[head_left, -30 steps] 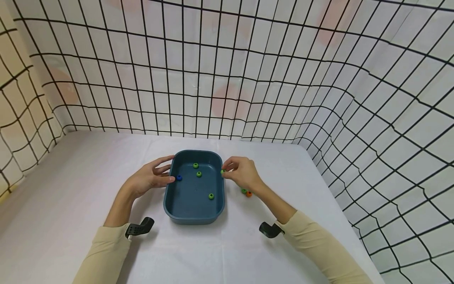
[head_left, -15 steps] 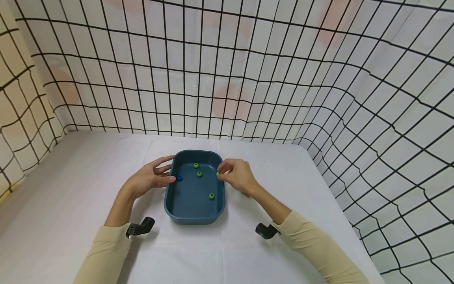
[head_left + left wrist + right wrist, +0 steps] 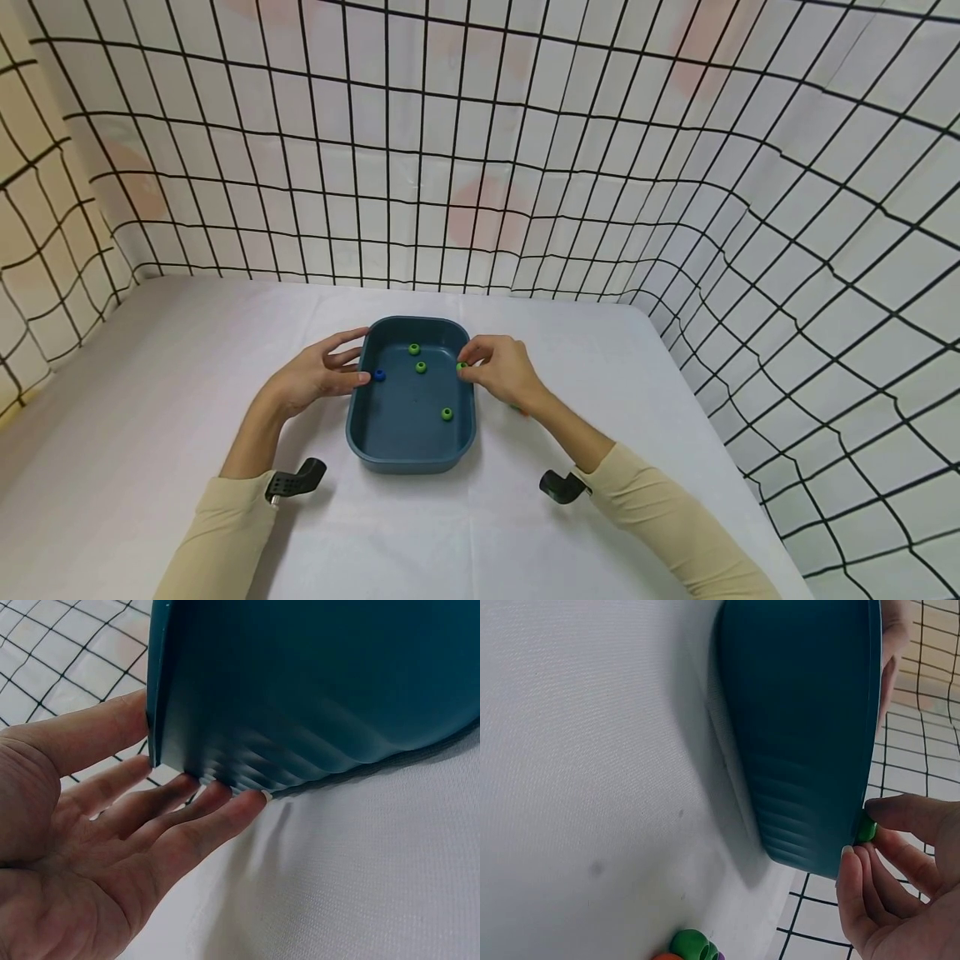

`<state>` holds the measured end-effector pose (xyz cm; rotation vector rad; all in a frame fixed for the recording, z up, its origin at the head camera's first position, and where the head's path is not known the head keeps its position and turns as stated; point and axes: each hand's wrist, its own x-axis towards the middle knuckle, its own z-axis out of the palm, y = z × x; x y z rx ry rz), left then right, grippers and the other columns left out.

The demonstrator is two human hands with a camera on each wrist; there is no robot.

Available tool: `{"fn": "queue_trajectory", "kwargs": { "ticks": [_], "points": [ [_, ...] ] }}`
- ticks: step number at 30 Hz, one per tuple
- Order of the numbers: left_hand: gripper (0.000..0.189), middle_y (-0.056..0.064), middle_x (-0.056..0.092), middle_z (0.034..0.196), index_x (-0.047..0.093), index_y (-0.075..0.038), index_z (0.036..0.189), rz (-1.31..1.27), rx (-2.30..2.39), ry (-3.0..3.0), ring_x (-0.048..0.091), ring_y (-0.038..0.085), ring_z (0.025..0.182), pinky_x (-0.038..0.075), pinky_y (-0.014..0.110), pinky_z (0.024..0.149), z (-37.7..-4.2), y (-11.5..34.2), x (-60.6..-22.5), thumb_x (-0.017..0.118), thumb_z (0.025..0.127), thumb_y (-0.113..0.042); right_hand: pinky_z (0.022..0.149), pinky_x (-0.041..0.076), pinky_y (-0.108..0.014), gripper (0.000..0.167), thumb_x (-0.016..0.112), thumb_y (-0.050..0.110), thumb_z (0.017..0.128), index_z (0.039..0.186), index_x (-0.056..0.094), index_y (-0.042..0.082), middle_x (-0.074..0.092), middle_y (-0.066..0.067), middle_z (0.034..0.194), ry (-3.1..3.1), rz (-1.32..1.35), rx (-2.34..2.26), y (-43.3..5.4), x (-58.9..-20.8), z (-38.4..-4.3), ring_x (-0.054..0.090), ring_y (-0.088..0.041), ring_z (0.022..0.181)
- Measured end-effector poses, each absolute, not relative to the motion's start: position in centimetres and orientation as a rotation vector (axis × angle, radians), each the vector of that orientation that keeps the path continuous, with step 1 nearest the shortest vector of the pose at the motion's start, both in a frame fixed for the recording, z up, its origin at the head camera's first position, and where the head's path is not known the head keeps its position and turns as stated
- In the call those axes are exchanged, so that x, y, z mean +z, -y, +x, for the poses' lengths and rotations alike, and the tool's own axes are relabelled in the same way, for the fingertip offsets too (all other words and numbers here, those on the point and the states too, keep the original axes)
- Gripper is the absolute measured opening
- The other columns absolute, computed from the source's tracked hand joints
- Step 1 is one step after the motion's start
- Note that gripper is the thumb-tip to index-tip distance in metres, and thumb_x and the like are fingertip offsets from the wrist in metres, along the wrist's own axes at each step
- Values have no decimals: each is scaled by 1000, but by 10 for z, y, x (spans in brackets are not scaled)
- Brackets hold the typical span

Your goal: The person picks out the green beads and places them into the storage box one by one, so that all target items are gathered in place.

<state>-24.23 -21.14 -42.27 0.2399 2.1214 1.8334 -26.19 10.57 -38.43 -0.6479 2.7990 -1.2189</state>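
Observation:
A blue-teal rectangular tub (image 3: 401,437) sits on the white cloth. Inside it lie a blue bead (image 3: 379,376) and three green beads (image 3: 421,367), all apart. My left hand (image 3: 318,373) touches the tub's left side; in the left wrist view its fingers (image 3: 202,829) reach along the outer wall and the thumb meets the rim. Just over the tub's right rim, my right hand (image 3: 506,371) pinches another green bead (image 3: 867,827) between thumb and fingertip. The other right fingers (image 3: 855,892) are beside the outer wall.
Loose beads lie on the cloth right of the tub, mostly hidden under my right wrist: a green bead (image 3: 688,944), an orange bead (image 3: 666,957) and a sliver of purple. Black wire grid (image 3: 420,225) walls the table's back and sides.
My right hand has moved slightly left with the green bead, from the rim's outer side to just over the tub, then held still. The left hand has not moved.

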Motion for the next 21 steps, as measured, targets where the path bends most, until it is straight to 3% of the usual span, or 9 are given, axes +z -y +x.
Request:
{"fn": "queue_trajectory", "kwargs": {
  "ticks": [21],
  "points": [
    [89, 26, 24, 164, 21, -18, 163, 231, 1830, -2113, 46, 44, 140, 55, 41, 100, -241, 212, -421, 74, 92, -8, 64, 53, -25, 17, 81, 12, 85, 101, 76, 8, 77, -3, 94, -2803, -638, -1191, -107, -382, -261, 69, -14, 79]
  ]
}}
